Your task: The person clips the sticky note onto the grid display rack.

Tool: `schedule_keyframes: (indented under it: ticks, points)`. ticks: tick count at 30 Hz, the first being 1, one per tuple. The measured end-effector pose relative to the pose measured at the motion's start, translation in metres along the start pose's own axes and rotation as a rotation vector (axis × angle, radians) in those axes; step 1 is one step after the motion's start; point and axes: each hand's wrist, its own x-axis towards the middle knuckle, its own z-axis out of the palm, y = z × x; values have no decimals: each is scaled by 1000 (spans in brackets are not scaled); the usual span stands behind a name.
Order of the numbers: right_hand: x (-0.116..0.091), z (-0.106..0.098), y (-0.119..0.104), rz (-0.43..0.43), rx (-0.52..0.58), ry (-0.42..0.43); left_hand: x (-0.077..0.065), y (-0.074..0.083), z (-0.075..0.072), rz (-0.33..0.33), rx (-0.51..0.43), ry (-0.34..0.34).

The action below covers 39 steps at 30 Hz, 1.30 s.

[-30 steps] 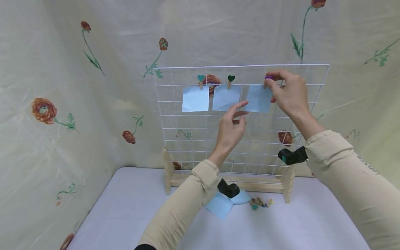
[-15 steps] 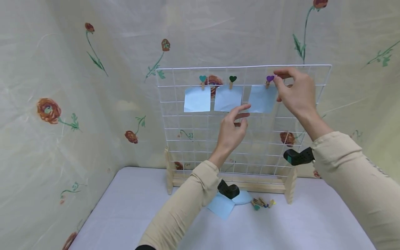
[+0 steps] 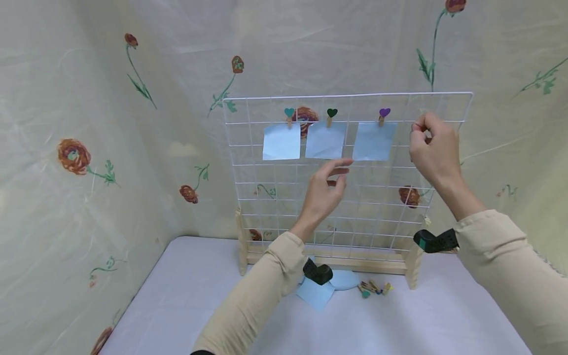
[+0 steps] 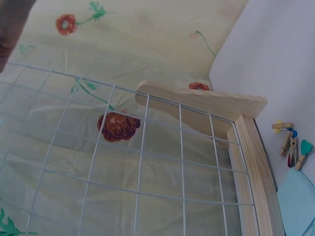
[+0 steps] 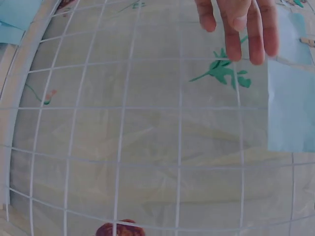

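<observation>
Three light-blue paper squares hang in a row on the white wire grid. Heart-topped wooden clips hold them: a teal heart clip on the left paper, a dark green heart clip on the middle paper, a purple heart clip on the right paper. My left hand, fingers loosely bent and holding nothing, is just below the middle and right papers; its fingers show in the right wrist view. My right hand is right of the right paper, loosely curled, nothing visible in it.
The grid stands on a wooden base on a white-covered table. Loose blue papers and several small clips lie before it. A flowered cloth hangs behind and at the left.
My right hand has let go of the purple heart clip and moved right and down. My left hand has drawn slightly down from the right paper's lower left corner.
</observation>
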Motion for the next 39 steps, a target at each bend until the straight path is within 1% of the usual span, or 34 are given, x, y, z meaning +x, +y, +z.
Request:
schedule_keyframes:
  ticks: [4,6,11,15,18,20,22,26,30,32,34,39]
  points:
    - [-8,1,8,-26,-34,5,-5,-6,-4,-9,3,2]
    - [-13,2,12,-25,-51,-19,-8,-9,-7,-17,4,2]
    - [-28,6,24,-37,-88,-87,-18,-18,-13,-66,16,-4]
    - [-41,11,34,-35,-71,-110,-28,-27,-19,-105,28,-1]
    - [-50,13,39,30,8,-152,-35,-34,-23,-132,40,6]
    - [-57,14,42,56,32,-174,-41,-39,-26,-155,42,11]
    - [-65,16,45,62,36,-194,-49,-44,-29,-180,37,21]
    - [-85,22,56,6,-29,-173,-68,-59,-34,-236,9,37]
    - [-103,30,67,6,-45,-160,-87,-74,-38,-288,9,41]
    - [-110,33,72,17,-47,-162,-94,-80,-40,-313,15,48]
    - [-115,35,75,36,-43,-156,-100,-84,-41,-324,16,55]
    - [-127,38,83,119,-23,-146,-113,-92,-44,-366,25,34]
